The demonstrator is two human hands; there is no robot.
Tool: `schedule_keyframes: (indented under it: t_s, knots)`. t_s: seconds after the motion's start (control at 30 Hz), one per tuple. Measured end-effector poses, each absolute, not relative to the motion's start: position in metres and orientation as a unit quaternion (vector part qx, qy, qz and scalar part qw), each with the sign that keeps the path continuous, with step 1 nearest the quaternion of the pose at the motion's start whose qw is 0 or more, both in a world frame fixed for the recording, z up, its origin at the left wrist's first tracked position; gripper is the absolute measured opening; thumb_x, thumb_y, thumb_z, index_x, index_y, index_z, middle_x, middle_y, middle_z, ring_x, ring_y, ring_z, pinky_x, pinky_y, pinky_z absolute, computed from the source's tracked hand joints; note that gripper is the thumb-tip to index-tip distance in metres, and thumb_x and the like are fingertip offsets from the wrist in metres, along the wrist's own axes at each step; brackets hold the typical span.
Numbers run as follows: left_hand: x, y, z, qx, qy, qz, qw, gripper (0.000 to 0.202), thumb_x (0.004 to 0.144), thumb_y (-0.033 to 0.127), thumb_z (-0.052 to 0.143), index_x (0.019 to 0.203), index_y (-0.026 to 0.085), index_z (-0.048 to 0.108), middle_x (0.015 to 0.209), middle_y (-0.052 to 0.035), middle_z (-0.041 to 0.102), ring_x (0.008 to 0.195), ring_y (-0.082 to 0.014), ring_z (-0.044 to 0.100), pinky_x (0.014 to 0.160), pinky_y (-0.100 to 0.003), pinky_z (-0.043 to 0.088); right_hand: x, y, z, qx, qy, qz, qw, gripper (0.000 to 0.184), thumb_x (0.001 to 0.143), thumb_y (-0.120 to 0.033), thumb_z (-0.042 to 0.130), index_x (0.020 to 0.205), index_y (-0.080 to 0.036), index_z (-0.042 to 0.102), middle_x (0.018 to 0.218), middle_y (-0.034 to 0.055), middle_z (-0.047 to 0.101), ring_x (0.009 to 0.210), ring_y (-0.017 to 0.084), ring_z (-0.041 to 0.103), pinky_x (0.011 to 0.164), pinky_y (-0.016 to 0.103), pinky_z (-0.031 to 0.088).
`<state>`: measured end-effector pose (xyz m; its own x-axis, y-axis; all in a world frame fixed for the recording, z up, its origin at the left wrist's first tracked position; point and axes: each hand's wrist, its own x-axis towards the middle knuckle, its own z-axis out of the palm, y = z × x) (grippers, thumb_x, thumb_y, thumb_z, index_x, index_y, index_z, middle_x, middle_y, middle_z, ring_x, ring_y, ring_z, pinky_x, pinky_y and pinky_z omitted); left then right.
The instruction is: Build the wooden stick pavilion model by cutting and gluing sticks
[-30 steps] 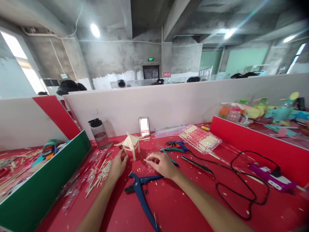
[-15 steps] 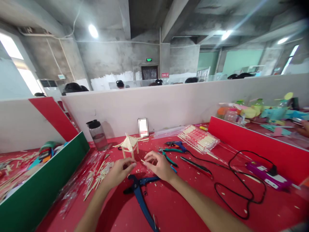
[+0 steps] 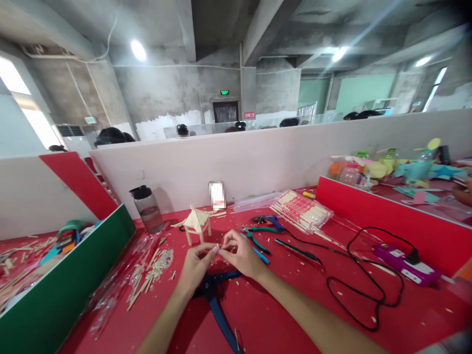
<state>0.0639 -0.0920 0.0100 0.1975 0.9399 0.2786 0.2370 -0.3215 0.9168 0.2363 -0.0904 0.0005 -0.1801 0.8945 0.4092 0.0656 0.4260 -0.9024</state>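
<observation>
A small pale piece (image 3: 218, 246) is pinched by the right hand (image 3: 241, 254) at frame centre
The left hand (image 3: 198, 260) is placed against it; its grip cannot be told

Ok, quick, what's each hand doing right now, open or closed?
Left hand: fingertips at a small pale piece; can't tell whether it grips.
Right hand: closed, pinching that small pale piece.

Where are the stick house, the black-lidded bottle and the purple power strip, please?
Stick house (image 3: 197, 221), head view: on its roof.
Black-lidded bottle (image 3: 148, 210), head view: on its side.
Purple power strip (image 3: 401, 265), head view: on its casing.
</observation>
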Motion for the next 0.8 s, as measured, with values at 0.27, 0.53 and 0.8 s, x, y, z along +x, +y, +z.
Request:
schedule_keyframes:
  t_s: [0.27, 0.53, 0.8]
  knots:
    - [0.064, -0.086, 0.001, 0.67, 0.443, 0.452, 0.388, 0.035, 0.087, 0.051, 0.057, 0.085, 0.016, 0.061, 0.074, -0.0011, 0.066, 0.058, -0.0124, 0.057, 0.053, -0.021, 0.042, 0.247, -0.078, -0.005, -0.368, -0.714, 0.355, 0.478, 0.017, 0.083, -0.026, 0.064, 0.092, -0.021, 0.051, 0.085, 0.0005, 0.067, 0.08, 0.017, 0.066, 0.074, 0.027, 0.049]
    - [0.064, -0.084, 0.0, 0.644, 0.452, 0.433, 0.439, 0.041, 0.08, 0.059, 0.058, 0.083, 0.019, 0.05, 0.072, 0.0012, 0.065, 0.044, -0.0077, 0.047, 0.042, -0.02, 0.038, 0.314, -0.049, 0.0, -0.612, -0.741, 0.023, 0.277, 0.036, 0.087, -0.038, 0.061, 0.115, -0.016, 0.055, 0.113, 0.0147, 0.064, 0.108, 0.029, 0.058, 0.094, 0.039, 0.041]
    - [0.061, -0.082, -0.003, 0.632, 0.456, 0.438, 0.448, 0.042, 0.078, 0.059, 0.061, 0.084, 0.019, 0.051, 0.062, 0.0065, 0.052, 0.046, -0.0078, 0.045, 0.04, -0.018, 0.038, 0.326, -0.046, -0.015, -0.664, -0.738, 0.002, 0.118, 0.058, 0.087, -0.051, 0.058, 0.13, -0.013, 0.052, 0.129, 0.0204, 0.057, 0.123, 0.036, 0.049, 0.097, 0.045, 0.036]
